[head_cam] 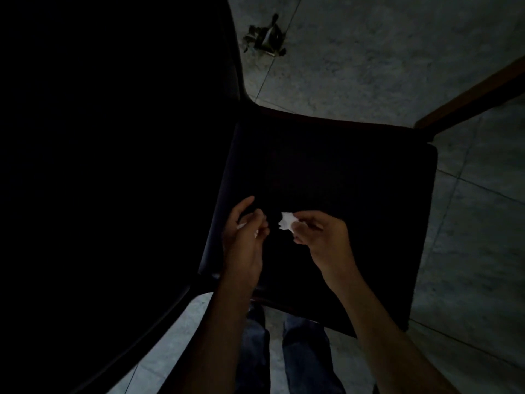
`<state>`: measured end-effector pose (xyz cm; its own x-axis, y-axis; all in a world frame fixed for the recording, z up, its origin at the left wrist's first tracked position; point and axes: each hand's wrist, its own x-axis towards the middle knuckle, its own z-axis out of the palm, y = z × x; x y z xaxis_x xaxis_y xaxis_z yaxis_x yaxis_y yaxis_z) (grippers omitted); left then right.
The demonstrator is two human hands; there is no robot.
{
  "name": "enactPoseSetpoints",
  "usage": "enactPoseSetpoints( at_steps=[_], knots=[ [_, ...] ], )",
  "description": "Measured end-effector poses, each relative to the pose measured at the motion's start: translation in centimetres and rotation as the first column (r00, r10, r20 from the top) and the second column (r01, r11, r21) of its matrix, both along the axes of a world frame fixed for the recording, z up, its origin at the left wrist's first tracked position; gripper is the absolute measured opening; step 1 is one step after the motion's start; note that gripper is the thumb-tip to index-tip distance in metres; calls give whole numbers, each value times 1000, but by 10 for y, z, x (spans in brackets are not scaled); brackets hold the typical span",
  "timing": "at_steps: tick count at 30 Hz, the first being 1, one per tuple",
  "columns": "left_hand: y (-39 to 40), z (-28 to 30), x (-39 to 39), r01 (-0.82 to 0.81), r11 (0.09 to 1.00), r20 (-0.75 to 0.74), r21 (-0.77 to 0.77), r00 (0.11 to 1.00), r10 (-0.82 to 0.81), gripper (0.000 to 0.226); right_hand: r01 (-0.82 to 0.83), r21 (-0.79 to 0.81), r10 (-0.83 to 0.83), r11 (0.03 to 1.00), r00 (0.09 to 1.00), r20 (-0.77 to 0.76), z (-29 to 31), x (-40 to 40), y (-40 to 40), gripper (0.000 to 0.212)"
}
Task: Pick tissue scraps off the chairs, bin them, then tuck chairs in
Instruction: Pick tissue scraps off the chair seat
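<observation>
Gathering: my right hand (321, 237) pinches a tissue scrap (287, 221) off the chair seat (341, 172).
Left hand (247, 234): fingers curled round scraps, hoarding them for the bin.

Chair seat (326, 172) black w/ dark reddish-brown wood frame. Tissue scrap (286, 220) white. Floor tiles (383, 52) grey, mottled, dark grout lines. Jeans (305, 351) blue. Left side too dark to tell.

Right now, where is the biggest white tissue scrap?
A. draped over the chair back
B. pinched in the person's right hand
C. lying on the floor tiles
B: the white tissue scrap sits pinched at the right hand fingertips, above the dark chair seat.
</observation>
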<state>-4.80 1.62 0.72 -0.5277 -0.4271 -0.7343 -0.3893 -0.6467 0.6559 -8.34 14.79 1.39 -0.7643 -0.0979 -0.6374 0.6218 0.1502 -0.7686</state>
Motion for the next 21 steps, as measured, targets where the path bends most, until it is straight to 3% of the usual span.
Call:
enactPoseSetpoints(
  at_steps=[4,7,10,14,17,21],
  knots=[
    [7,6,0,-49,947,-132,317,987,95,53,-17,-121,19,993,1000,15,9,8,-9,11],
    [13,13,1,12,924,-197,382,978,69,57,-89,-85,85,992,995,-52,9,13,-15,10],
    [18,18,3,84,940,-200,329,980,-17,53,-194,32,196,981,972,-128,9,13,-16,11],
    [26,16,1,58,976,-72,208,996,-44,31,-157,187,191,970,965,-182,8,16,-18,11],
    [30,14,1,91,992,-6,87,996,-91,26,-194,331,298,923,907,-298,8,21,-17,12],
    [27,13,-1,76,995,95,-61,993,-70,24,-201,230,261,952,927,-269,12,26,-13,13]
  ],
)
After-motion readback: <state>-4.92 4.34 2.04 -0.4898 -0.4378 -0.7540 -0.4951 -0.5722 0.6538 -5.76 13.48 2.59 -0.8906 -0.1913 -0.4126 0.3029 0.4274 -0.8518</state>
